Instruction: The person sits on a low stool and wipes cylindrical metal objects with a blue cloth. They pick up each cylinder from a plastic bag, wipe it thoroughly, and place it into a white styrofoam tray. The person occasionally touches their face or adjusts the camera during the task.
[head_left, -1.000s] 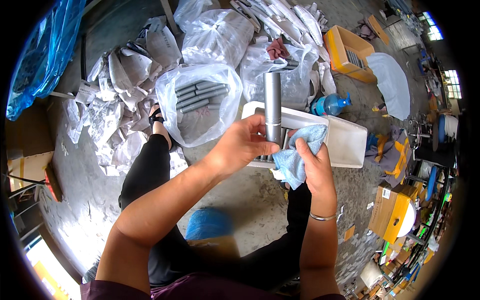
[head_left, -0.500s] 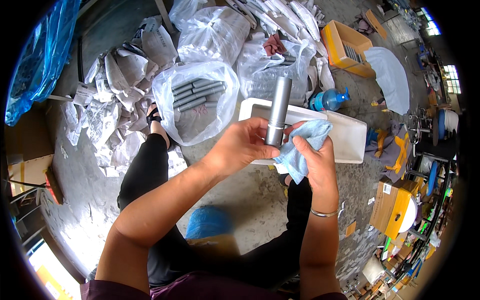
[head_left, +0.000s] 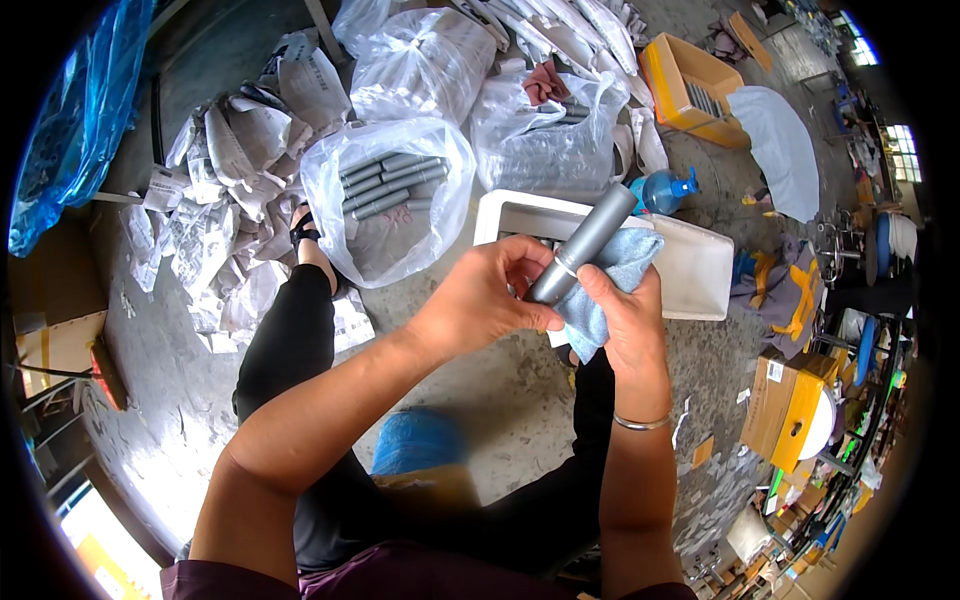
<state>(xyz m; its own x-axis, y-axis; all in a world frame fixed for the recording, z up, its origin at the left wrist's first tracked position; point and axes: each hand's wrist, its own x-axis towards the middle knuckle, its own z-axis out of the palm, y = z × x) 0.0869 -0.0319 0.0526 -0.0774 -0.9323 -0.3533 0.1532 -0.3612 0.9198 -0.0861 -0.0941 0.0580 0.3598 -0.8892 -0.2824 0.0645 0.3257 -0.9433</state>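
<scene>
Between my hands is a grey metal tube with a bright ring near its lower end, tilted so its top leans to the right. The fingers and thumb of my left hand close round the lower end. My right hand grips a light blue cloth that lies against the tube's right side, its thumb pressed near the ring. The right fingers behind the cloth are hidden. Just beyond and below the hands is a white plastic tray, partly covered by them, with some tube ends showing inside.
Ahead on the floor, an open clear plastic bag holds several grey tubes. A fuller bag has a brown cloth on top. Crumpled paper lies left, a blue bottle and a yellow crate right.
The tube has tipped from nearly upright to leaning right, across the cloth. Both hands stay at about the same place, still on the tube and the cloth.
</scene>
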